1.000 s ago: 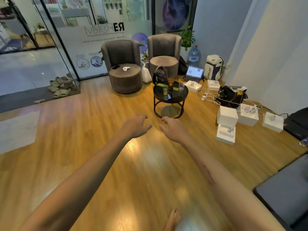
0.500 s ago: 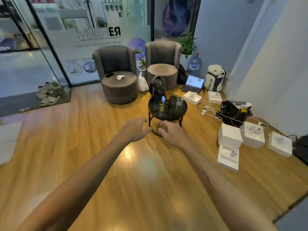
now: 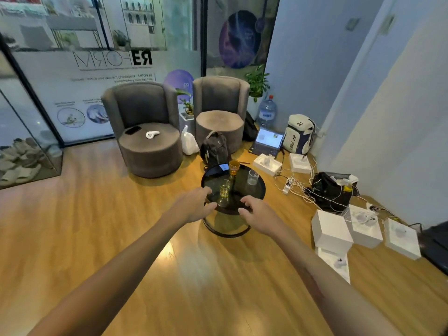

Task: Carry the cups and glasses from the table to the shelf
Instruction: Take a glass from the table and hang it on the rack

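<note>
A small round black table (image 3: pixel 258 191) stands on the wooden floor ahead. On it are a greenish glass (image 3: pixel 224 190) near the front, an amber glass (image 3: pixel 234 168) at the back and a clear cup (image 3: pixel 252 177) to the right. A dark phone (image 3: pixel 221 167) lies at the table's back left. My left hand (image 3: pixel 194 206) and my right hand (image 3: pixel 257 213) reach out in front of the table's near edge, fingers loosely spread, holding nothing. No shelf is in view.
Two grey armchairs (image 3: pixel 148 132) stand behind the table, with a dark backpack (image 3: pixel 214 147) between table and chairs. White boxes (image 3: pixel 331 231), cables, a laptop (image 3: pixel 268 140) and bags crowd the floor to the right. A glass wall runs along the left.
The view has drawn closer to the table, which now looks larger and sits right at my fingertips. Both hands stay stretched forward and hold nothing.
</note>
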